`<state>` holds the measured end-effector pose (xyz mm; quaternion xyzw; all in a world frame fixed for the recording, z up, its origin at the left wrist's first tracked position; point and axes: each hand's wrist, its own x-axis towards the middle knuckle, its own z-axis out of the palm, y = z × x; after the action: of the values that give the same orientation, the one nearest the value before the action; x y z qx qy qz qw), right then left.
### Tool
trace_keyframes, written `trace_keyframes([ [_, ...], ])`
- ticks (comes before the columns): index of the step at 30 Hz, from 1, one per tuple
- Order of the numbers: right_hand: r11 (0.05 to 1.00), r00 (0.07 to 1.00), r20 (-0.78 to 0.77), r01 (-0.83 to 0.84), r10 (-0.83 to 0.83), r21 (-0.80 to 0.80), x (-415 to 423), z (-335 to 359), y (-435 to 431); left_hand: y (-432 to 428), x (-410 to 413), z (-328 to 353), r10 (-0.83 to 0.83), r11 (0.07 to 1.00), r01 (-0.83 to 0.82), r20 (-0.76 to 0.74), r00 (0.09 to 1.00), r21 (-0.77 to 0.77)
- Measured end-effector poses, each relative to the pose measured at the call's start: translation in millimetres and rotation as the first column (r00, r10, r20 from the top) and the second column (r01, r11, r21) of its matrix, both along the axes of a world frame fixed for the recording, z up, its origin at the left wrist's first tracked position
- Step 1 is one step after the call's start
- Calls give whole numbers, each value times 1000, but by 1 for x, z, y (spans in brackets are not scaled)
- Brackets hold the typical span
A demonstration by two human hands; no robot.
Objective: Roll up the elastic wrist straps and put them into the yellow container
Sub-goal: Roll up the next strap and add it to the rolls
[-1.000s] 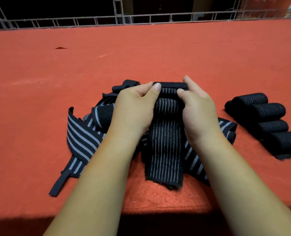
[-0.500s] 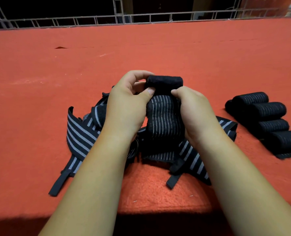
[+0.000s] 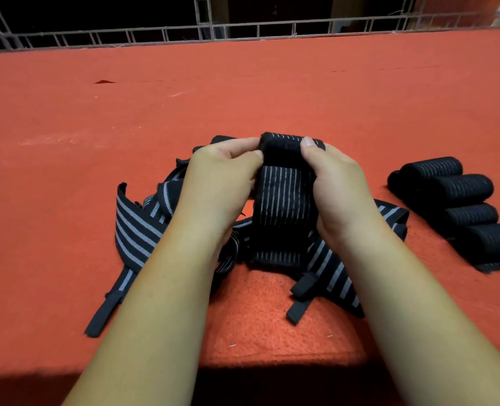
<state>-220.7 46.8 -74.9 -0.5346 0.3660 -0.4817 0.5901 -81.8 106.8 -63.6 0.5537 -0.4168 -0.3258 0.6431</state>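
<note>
A black wrist strap with thin grey stripes (image 3: 284, 197) is partly rolled at its far end, its loose tail hanging toward me. My left hand (image 3: 219, 180) pinches the roll's left end between thumb and fingers. At the roll's right end my right hand (image 3: 336, 186) grips it, thumb on top. Under and around both hands lies a heap of loose unrolled straps (image 3: 137, 227) with wider grey stripes. Several finished rolled straps (image 3: 459, 200) lie side by side to the right. No yellow container is in view.
Everything sits on a table covered in red felt (image 3: 243, 98), whose near edge runs just below my forearms. A grey metal lattice railing (image 3: 243, 30) borders the far edge, with darkness behind it.
The roll has grown and the hanging tail has shortened. Both hands have turned the strap further and shifted their grip on the roll's ends; they sit slightly lower than half a second ago.
</note>
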Motion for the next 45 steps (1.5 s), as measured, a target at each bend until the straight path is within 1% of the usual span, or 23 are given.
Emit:
trace_keyframes([
  [2,998,995,-100,-1,-5,-68,0,1,2,-1,1,1,3,1000,-3,16,1000,15],
  [5,989,962,-271,-67,29,-130,-2,3,4,-1,6,2,11,1000,-11,9,1000,21],
  [7,985,945,-324,-101,50,-142,-6,3,3,2,6,1,6,1000,-6,13,1000,17],
  [9,984,937,-340,-126,76,-128,-10,2,2,5,5,0,-7,1000,7,4,1000,7],
  [16,992,976,-191,-119,109,-44,-12,-8,-12,6,3,3,-46,999,44,-107,993,-21],
  [19,996,987,-132,-93,93,3,-8,-8,-12,4,5,4,-19,998,15,-69,997,-56],
  [25,995,987,-128,-85,91,51,-3,-3,-5,0,4,-3,-23,993,17,-58,998,-114],
  [29,992,992,-99,-73,83,103,-5,5,1,1,6,-5,-46,990,53,57,997,-134],
  [32,989,996,-53,-66,74,131,-6,6,3,3,6,-5,-81,989,90,81,993,-114],
  [36,989,999,44,-12,5,150,-7,8,3,3,5,-4,-42,997,46,68,997,-55],
  [40,995,995,72,57,-63,85,-6,8,2,5,0,0,-24,1000,24,64,998,-4],
  [43,997,994,92,60,-64,50,-7,7,2,4,-2,1,-74,997,72,108,991,20],
  [45,998,995,86,52,-56,46,-7,6,1,3,-2,0,-74,997,72,95,993,17],
])
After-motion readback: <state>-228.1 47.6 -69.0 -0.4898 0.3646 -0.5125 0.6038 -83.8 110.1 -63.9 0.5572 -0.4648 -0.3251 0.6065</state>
